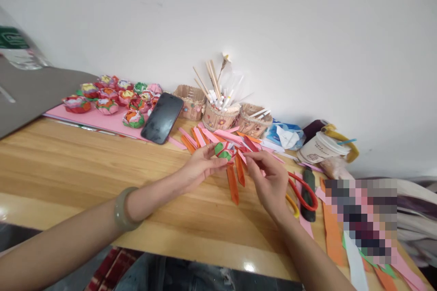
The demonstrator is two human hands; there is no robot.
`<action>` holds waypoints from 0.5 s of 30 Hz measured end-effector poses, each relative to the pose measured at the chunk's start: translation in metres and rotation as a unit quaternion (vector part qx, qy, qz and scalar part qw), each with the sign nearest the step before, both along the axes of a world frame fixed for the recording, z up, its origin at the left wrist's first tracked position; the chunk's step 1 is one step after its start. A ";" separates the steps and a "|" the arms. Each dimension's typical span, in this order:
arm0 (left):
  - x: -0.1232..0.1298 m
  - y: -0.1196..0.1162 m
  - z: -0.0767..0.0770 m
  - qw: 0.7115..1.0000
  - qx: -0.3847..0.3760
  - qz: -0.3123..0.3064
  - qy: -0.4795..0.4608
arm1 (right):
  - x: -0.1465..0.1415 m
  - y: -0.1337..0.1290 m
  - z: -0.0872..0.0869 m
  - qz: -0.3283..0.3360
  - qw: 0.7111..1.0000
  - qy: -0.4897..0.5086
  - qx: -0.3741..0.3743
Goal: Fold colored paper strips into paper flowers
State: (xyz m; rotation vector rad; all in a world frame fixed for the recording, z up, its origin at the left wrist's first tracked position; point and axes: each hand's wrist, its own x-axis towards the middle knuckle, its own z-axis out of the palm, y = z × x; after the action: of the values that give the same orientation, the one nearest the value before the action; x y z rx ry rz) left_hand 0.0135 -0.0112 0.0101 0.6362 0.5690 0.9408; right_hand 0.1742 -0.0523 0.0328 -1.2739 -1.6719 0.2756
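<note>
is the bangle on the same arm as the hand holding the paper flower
Yes, the pale green bangle circles the left forearm, and the left hand holds the paper flower.

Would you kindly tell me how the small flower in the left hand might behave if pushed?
The small flower seems made of folded paper, so it is probably light. Its layered petals, held in the left hand, would likely dent under a firm push. Its rounded shape suggests it might rock or roll.
</note>
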 end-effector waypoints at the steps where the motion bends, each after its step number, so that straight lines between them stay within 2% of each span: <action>1: -0.001 0.000 0.000 1.000 0.008 -0.013 -0.011 | 0.001 0.001 0.000 0.005 0.999 0.021 -0.028; 4: -0.003 0.001 -0.001 0.998 0.021 -0.040 -0.038 | 0.001 0.003 -0.001 0.038 0.994 0.072 -0.079; 9: -0.003 0.001 -0.002 0.998 0.001 -0.043 -0.046 | 0.001 0.004 -0.003 0.067 0.986 0.098 -0.117; 15: -0.002 0.001 -0.002 0.998 0.006 -0.042 -0.046 | 0.000 0.002 0.000 0.055 0.989 0.082 -0.108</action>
State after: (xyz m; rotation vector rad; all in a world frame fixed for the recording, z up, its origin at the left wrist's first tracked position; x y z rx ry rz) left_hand 0.0113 -0.0101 0.0076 0.6190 0.4522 0.8910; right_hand 0.1739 -0.0500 0.0324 -1.2809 -1.6055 0.6244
